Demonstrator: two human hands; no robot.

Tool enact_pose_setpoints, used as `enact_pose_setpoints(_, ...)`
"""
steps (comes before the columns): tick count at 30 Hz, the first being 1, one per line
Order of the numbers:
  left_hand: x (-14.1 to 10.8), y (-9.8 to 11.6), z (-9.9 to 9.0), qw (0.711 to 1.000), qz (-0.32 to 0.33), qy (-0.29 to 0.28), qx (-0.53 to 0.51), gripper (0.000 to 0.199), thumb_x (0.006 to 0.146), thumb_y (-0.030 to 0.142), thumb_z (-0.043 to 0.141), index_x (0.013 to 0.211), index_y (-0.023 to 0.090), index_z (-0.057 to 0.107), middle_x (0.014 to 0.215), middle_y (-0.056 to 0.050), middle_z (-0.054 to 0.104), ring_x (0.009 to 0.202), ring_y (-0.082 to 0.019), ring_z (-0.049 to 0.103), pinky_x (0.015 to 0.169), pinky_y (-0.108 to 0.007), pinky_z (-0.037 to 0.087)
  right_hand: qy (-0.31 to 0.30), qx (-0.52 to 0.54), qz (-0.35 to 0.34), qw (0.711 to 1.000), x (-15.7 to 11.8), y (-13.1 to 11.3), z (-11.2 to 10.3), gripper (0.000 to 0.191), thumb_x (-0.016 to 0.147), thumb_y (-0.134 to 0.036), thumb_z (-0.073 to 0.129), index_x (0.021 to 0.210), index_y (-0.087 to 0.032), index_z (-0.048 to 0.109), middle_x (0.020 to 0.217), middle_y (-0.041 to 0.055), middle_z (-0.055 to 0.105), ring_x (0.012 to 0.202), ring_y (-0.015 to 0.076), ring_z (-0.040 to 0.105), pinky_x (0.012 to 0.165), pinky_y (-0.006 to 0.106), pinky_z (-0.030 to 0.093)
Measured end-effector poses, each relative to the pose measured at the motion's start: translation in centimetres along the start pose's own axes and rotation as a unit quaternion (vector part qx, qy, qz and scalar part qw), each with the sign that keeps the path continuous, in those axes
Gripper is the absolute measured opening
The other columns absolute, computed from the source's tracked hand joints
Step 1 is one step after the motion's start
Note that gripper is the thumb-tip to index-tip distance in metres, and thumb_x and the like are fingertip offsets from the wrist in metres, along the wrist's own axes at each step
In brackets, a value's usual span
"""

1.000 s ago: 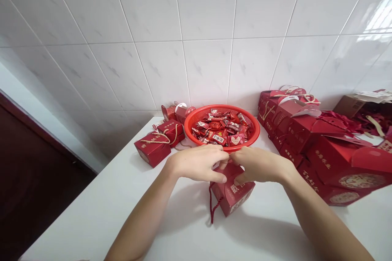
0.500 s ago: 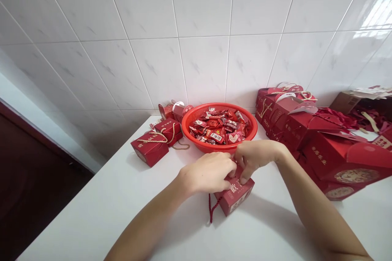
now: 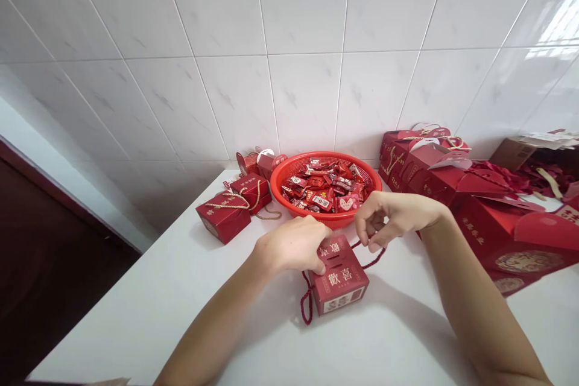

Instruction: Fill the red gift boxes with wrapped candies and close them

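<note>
A small red box (image 3: pixel 342 280) with pale lettering and two slots in its top stands closed on the white table. My left hand (image 3: pixel 296 246) grips its left side, thumb on the top and fingers hidden behind. My right hand (image 3: pixel 389 220) is raised just off the box's right side, its fingers pinched on a dark red cord (image 3: pixel 374 260) that comes from that side. Another loop of red cord (image 3: pixel 307 307) hangs at the box's left side and lies on the table. Behind the hands is a red basket (image 3: pixel 332 217) full of wrapped candies (image 3: pixel 323 187).
Small red boxes (image 3: pixel 226 217) with gold cords stand left of the basket. Large red gift boxes (image 3: pixel 479 223) are stacked on the right. Farther right is an open cardboard box (image 3: pixel 511 154). A tiled wall (image 3: pixel 303 96) rises behind the white table (image 3: pixel 172 295).
My right hand has left the box top and moved right and up with the cord. The box has turned slightly, and my left hand has shifted to its left side.
</note>
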State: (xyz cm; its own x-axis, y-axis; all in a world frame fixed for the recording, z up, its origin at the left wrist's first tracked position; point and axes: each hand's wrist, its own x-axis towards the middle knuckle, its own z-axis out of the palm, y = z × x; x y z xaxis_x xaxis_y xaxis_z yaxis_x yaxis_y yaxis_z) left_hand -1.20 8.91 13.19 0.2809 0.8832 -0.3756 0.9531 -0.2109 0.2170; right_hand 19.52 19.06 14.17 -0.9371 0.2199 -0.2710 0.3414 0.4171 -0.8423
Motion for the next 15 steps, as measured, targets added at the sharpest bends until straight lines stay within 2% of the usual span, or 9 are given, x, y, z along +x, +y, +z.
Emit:
enact_pose_setpoints(2,0.2,-0.2,-0.1,1.0,-0.02,-0.014,-0.015,0.032,0.068,0.037,0.074,0.088,0.021,0.055,0.091,-0.004,0.061,0.077,-0.022,0.059,0.049,-0.028,0.033,0.025,0.001,-0.048,0.999,-1.0,-0.4,-0.1,0.037,0.072,-0.045,0.082,0.084,-0.012,0.072,0.062,-0.0018,0.063,0.054,0.008,0.053,0.052,0.02,0.042)
enact_pose_setpoints(5,0.7,-0.5,-0.2,0.999,-0.01,-0.03,-0.033,0.045,0.067,0.043,0.076,0.101,0.022,0.055,0.099,-0.003,0.062,0.083,-0.022,0.061,0.052,-0.027,0.037,0.041,-0.03,-0.092,0.994,-1.6,-0.7,-0.1,0.037,0.073,-0.045,0.082,0.087,-0.012,0.074,0.068,-0.0004,0.066,0.057,0.0079,0.052,0.056,0.02,0.043)
enact_pose_setpoints(10,2.1,-1.2,-0.2,0.995,0.009,-0.082,-0.065,0.05,0.068,0.051,0.075,0.105,0.022,0.058,0.094,-0.002,0.067,0.076,-0.021,0.063,0.053,-0.027,0.038,0.03,-0.052,-0.081,0.995,-1.5,-0.8,0.1,0.037,0.08,-0.045,0.076,0.097,-0.013,0.076,0.076,0.0031,0.071,0.065,0.0114,0.058,0.065,0.023,0.049)
enact_pose_setpoints(15,2.8,-1.3,0.1,0.989,0.045,-0.1,-0.094,0.062,0.068,0.05,0.077,0.121,0.024,0.059,0.097,-0.001,0.07,0.072,-0.019,0.064,0.054,-0.025,0.04,-0.046,-0.081,-0.055,0.994,-0.3,-0.7,0.8,0.031,0.082,-0.035,0.073,0.101,-0.011,0.077,0.077,0.004,0.071,0.065,0.0115,0.059,0.062,0.022,0.047)
